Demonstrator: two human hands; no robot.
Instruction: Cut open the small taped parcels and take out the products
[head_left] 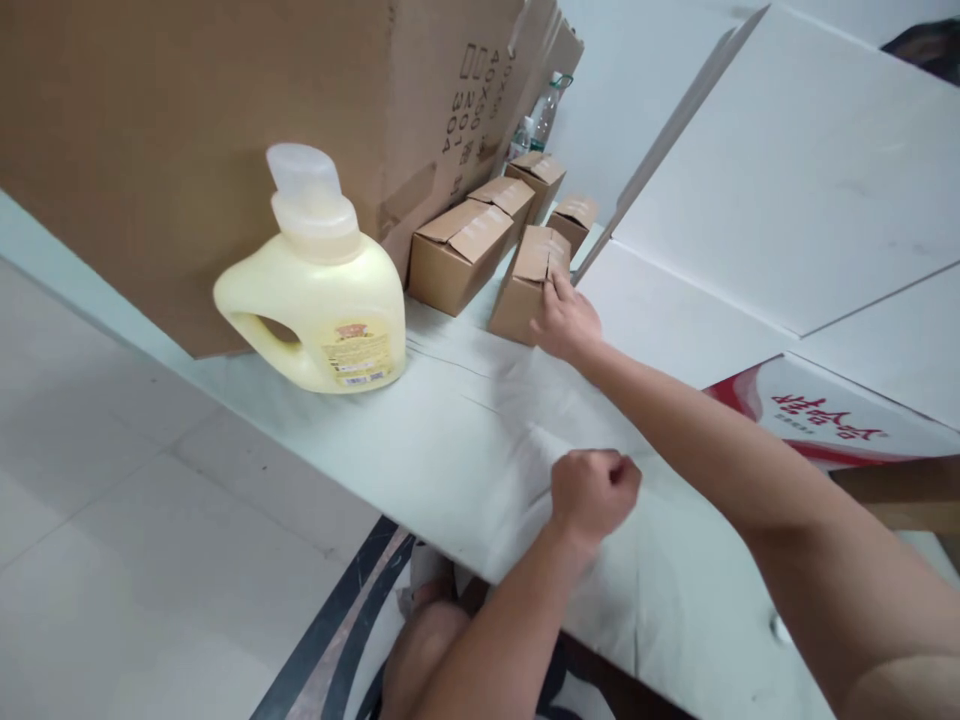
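My right hand reaches far across the table and grips the near right side of a small taped cardboard box, fingers at its top edge. This box stands upright on the pale table cover. Closer to me, my left hand is curled into a fist above the cover, and nothing shows in it. More small cardboard boxes stand around the gripped one: a box to its left, another and a third farther back, and one behind it.
A yellow detergent jug stands left on the table. Behind it rises a large cardboard carton. Plastic bottles stand at the back. A red and white printed box is at right, below white panels.
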